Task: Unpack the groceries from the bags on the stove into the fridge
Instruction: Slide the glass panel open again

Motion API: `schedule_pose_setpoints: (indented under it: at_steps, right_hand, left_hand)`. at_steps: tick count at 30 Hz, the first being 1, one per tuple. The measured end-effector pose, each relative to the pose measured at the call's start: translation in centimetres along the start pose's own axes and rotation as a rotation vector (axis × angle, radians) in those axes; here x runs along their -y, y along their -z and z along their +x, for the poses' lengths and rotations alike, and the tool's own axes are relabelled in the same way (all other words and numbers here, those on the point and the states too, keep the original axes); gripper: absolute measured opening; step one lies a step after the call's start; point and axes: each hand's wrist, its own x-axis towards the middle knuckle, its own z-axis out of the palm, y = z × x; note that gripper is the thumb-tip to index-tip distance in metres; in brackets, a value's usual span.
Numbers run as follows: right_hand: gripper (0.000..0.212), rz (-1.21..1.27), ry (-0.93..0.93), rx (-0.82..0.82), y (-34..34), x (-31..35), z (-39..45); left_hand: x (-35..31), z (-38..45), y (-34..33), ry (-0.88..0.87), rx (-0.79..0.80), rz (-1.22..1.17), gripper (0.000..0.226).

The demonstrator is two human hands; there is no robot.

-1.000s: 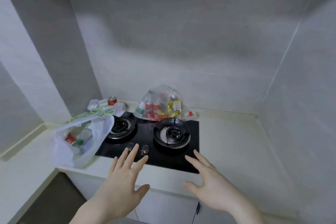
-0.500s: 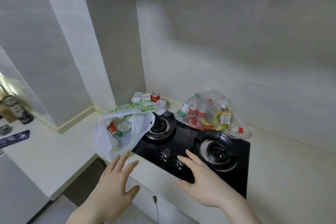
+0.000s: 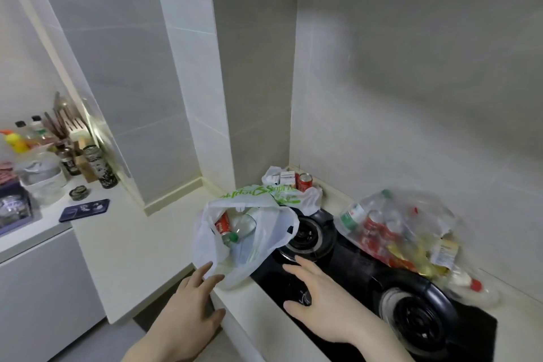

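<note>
A white plastic bag with green print lies open at the left edge of the black stove; a red can and a clear bottle show inside. A clear bag full of bottles and packets sits at the stove's back right. Behind them, a third white bag holds a red can and small boxes. My left hand is open with straight fingers, its tips at the white bag's lower edge. My right hand hovers open over the stove's front, empty. The fridge is out of view.
A lower white counter runs to the left, with a dark tray, jars, a knife block, bottles and a pot near the wall. A tiled column stands behind the bags. Two burners rise from the stove top.
The view has swung left and closer, showing the side counter. Both hands have moved forward: the left now reaches the white bag's edge, the right is over the stove front.
</note>
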Motion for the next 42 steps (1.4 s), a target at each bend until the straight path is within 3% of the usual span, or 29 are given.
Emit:
schedule_pose_setpoints:
  at_steps: [10, 18, 24, 29, 33, 39, 42]
  right_hand:
    - [0.07, 0.08, -0.18, -0.099, -0.5, 0.7, 10.2]
    - [0.067, 0.152, -0.33, -0.144, -3.7, 3.0, 17.3]
    - [0.067, 0.233, -0.434, -0.2, -5.9, 3.5, 17.3]
    - [0.065, 0.285, -0.483, -0.225, -7.5, 4.0, 17.3]
    - [0.063, 0.33, -0.526, -0.239, -8.5, 4.4, 17.5]
    - [0.059, 0.362, -0.543, -0.224, -9.3, 5.0, 18.0]
    - [0.058, 0.37, -0.524, -0.193, -9.3, 5.6, 19.0]
  left_hand:
    - [5.3, 16.2, 0.7, -0.166, 0.21, 0.104, 0.072]
    - [8.4, 25.7, -0.8, -0.281, 0.468, 0.422, 0.08]
    - [10.0, 30.2, -2.3, -0.268, 0.386, 0.601, 0.063]
    - [12.0, 32.4, -2.2, -0.212, 0.381, 0.697, 0.079]
    - [14.3, 32.8, -2.2, -0.174, 0.31, 0.619, 0.104]
    - [17.4, 33.4, -0.6, -0.156, 0.265, 0.598, 0.106]
    - [18.2, 33.5, 0.4, -0.181, 0.225, 0.636, 0.095]
